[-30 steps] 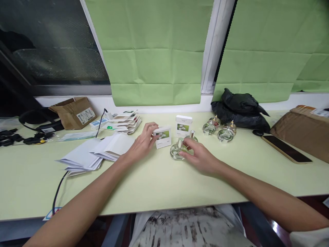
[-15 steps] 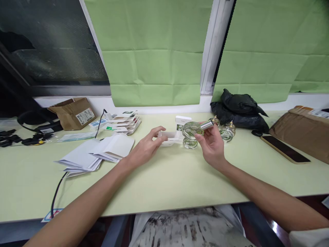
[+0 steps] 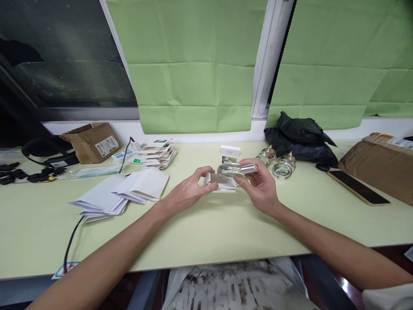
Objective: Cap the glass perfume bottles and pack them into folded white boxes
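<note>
My left hand (image 3: 193, 188) grips the left side of a small open white box (image 3: 225, 187), thumb at the near wall and fingers behind. Between thumb and fingers of my right hand (image 3: 259, 187) is a clear glass perfume bottle (image 3: 227, 169) with a shiny silver cap. It lies nearly level, its glass end over the box opening and its cap pointing right. The bottle hides part of the box. Just behind stands a small white carton (image 3: 230, 151) with a green picture. Several glass bottles with gold tops (image 3: 284, 166) rest beyond my right hand.
Flat white cartons (image 3: 142, 185) lie left of my left hand, with a stack of folded cartons (image 3: 158, 154) behind. A cardboard box (image 3: 92, 143) is at back left. Black plastic bags (image 3: 300, 137), a phone (image 3: 358, 187) and a brown parcel (image 3: 380, 165) occupy the right.
My right hand has brought the bottle left and down over the box, turning it closer to level. My left hand and the white box have shifted slightly right and nearer to me.
</note>
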The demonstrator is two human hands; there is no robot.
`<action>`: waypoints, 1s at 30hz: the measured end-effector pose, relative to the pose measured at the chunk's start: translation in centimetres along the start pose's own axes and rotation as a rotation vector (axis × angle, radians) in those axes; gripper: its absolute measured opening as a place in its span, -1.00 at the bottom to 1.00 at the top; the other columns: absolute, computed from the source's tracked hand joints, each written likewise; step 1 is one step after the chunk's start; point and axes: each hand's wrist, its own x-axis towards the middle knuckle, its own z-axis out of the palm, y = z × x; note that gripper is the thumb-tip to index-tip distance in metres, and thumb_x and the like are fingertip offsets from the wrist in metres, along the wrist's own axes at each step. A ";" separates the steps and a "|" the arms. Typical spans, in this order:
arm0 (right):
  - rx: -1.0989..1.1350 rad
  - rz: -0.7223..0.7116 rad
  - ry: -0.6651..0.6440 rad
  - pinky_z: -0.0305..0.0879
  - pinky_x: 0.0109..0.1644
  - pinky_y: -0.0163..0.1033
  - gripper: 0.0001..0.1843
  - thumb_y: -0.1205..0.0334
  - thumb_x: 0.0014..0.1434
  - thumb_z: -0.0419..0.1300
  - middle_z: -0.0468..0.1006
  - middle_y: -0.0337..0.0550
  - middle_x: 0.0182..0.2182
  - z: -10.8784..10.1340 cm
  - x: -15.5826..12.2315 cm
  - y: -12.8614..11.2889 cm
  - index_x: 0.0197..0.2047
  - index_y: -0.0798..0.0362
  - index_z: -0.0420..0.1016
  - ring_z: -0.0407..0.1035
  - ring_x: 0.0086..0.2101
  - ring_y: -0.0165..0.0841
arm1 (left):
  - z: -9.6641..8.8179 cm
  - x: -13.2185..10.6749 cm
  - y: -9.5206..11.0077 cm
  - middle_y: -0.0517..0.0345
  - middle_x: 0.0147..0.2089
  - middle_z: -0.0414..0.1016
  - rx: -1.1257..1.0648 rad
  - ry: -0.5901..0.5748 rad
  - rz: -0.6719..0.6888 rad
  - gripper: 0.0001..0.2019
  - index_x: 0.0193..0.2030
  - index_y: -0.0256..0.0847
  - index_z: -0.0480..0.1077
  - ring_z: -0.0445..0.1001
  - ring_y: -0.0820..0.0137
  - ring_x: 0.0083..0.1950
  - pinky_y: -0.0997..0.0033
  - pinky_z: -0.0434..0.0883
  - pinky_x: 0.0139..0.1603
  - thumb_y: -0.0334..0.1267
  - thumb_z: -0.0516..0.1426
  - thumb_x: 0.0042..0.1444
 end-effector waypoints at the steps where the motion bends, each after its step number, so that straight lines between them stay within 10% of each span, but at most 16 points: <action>1: -0.020 0.001 -0.017 0.53 0.07 -0.11 -0.67 0.09 0.31 0.35 0.47 -0.07 0.01 0.0 -0.1 -0.1 0.10 -0.11 0.46 0.46 0.01 -0.20 | 0.0 0.0 0.0 0.11 0.21 0.42 -0.019 0.019 0.009 -0.65 0.27 0.10 0.36 0.52 0.27 0.12 0.27 0.51 0.13 -0.13 0.11 0.37; 10: -0.125 0.000 -0.131 0.49 0.12 -0.02 -0.66 0.06 0.33 0.33 0.52 -0.04 -0.01 -0.4 0.0 -0.1 0.12 -0.07 0.48 0.48 -0.02 -0.18 | 0.8 -0.4 -0.4 0.11 0.15 0.43 -0.049 0.047 0.040 -0.63 0.26 0.09 0.36 0.53 0.28 0.05 0.25 0.53 0.13 -0.20 0.15 0.34; 19: -0.216 -0.036 -0.163 0.47 0.14 0.00 -0.62 0.11 0.30 0.37 0.57 -0.09 0.01 -0.7 0.2 0.3 0.14 -0.13 0.47 0.49 0.00 -0.16 | 2.1 -0.4 -2.1 -0.06 0.35 0.17 0.104 0.112 0.385 -0.55 0.28 0.08 0.21 0.36 0.23 0.33 0.16 0.53 0.14 -0.50 0.01 0.37; 30: -0.333 -0.040 -0.367 0.42 0.03 -0.08 -0.81 0.16 0.44 0.19 0.59 -0.10 -0.09 -1.1 1.2 -0.5 0.09 -0.10 0.48 0.48 -0.09 -0.20 | 2.7 0.1 -0.9 -0.10 0.27 0.34 -0.136 0.194 0.333 -0.60 0.26 0.03 0.11 0.42 0.22 0.30 0.03 0.52 0.15 -0.43 0.09 0.41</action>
